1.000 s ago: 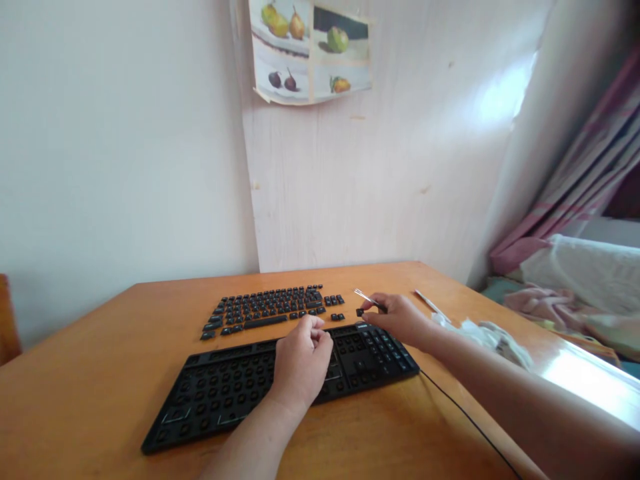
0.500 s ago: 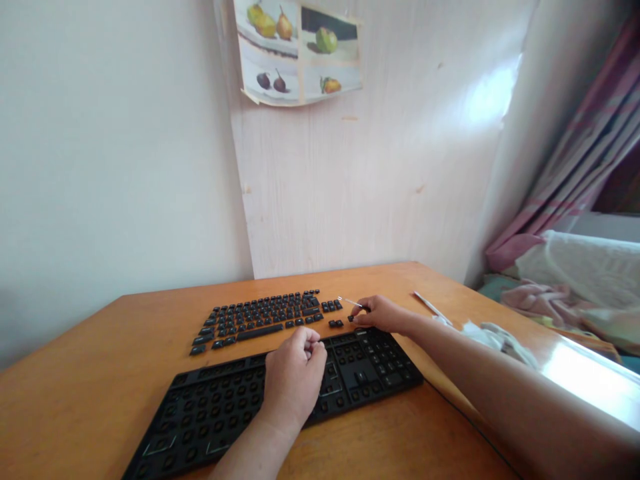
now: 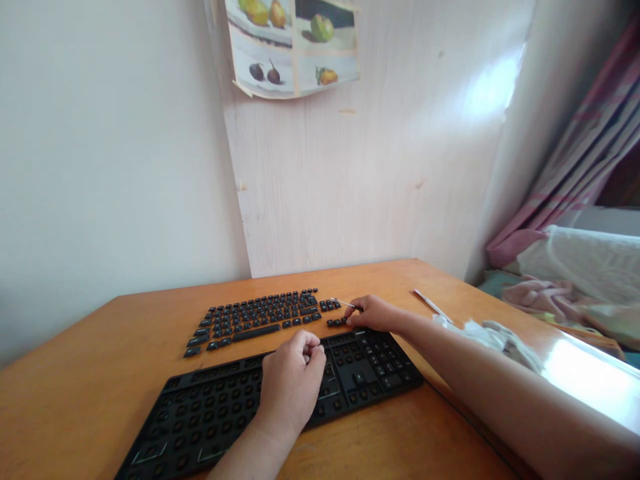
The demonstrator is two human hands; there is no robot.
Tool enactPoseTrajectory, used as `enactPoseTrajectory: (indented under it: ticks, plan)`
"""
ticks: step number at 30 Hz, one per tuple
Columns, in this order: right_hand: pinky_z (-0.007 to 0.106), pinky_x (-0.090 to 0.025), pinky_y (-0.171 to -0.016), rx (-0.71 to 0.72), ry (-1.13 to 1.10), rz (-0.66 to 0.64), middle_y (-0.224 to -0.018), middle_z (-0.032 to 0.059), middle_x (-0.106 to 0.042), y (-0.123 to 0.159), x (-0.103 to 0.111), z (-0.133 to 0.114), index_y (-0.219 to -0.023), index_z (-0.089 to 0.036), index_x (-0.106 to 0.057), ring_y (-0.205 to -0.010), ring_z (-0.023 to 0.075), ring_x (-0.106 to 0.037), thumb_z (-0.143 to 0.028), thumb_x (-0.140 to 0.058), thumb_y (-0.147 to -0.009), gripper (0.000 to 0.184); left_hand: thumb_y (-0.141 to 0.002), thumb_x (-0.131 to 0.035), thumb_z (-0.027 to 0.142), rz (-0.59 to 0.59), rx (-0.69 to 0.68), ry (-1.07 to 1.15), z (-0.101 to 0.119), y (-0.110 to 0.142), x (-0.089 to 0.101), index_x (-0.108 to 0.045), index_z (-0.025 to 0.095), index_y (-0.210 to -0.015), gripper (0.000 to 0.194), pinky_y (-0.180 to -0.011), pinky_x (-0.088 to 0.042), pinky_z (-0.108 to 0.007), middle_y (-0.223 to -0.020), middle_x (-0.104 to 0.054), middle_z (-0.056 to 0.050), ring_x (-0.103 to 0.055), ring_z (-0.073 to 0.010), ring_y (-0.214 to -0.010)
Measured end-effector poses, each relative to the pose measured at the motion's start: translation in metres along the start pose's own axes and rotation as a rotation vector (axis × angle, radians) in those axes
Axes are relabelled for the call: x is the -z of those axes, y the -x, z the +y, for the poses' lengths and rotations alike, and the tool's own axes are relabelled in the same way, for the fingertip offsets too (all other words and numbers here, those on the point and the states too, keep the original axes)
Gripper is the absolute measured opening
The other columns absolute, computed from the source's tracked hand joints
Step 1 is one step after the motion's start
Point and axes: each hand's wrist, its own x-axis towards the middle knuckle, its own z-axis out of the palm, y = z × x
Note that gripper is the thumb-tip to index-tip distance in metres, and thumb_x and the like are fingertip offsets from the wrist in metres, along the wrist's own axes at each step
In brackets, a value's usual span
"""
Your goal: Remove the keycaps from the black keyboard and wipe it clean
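A black keyboard lies across the table with most of its keycaps off; those at its right end are still on. My left hand rests over its middle, fingers curled closed, and whatever they may hold is hidden. Beyond the keyboard, my right hand is closed around a thin metal tool with a dark handle, its slender tip pointing left. The fingertips of that hand also touch a small black keycap at the end of a short row. Loose keycaps stand in rows to the left.
A white pen-like stick and crumpled whitish cloth or plastic lie on the table's right side. The keyboard cable runs toward the front right. Fruit pictures hang on the board behind the wooden table.
My right hand has shifted slightly left, bringing the keycap up beside the other keycaps in the short row. My left hand has stayed almost still. The view has tilted slightly.
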Motion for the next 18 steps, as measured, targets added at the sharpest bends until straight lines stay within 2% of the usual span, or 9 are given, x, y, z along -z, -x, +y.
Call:
enactPoseTrajectory:
  ticks: [14,18]
  plan:
    - [0.023,-0.038,-0.059,0.015,-0.026,0.001,-0.074,-0.0006,-0.066,-0.0006,-0.0012,0.0028,-0.089,-0.017,-0.075,-0.067,0.0137,-0.054,-0.027,-0.069,-0.068,0.024,-0.085,-0.052,0.027,0.004,-0.002,-0.039,-0.0008,0.0014,-0.0007,-0.062,0.024,-0.081,0.011,-0.068,-0.039,-0.025,-0.069,-0.065,0.004,-0.059,-0.0127,-0.065]
    - [0.022,-0.036,-0.056,-0.015,-0.060,0.047,-0.070,-0.0010,-0.063,0.0014,-0.0009,0.0016,-0.096,-0.015,-0.071,-0.062,0.0123,-0.051,-0.027,-0.069,-0.068,0.031,-0.085,-0.052,0.027,0.006,-0.004,-0.037,-0.0019,0.0011,-0.0016,-0.062,0.024,-0.082,0.011,-0.068,-0.039,-0.025,-0.071,-0.066,0.003,-0.059,-0.0129,-0.066]
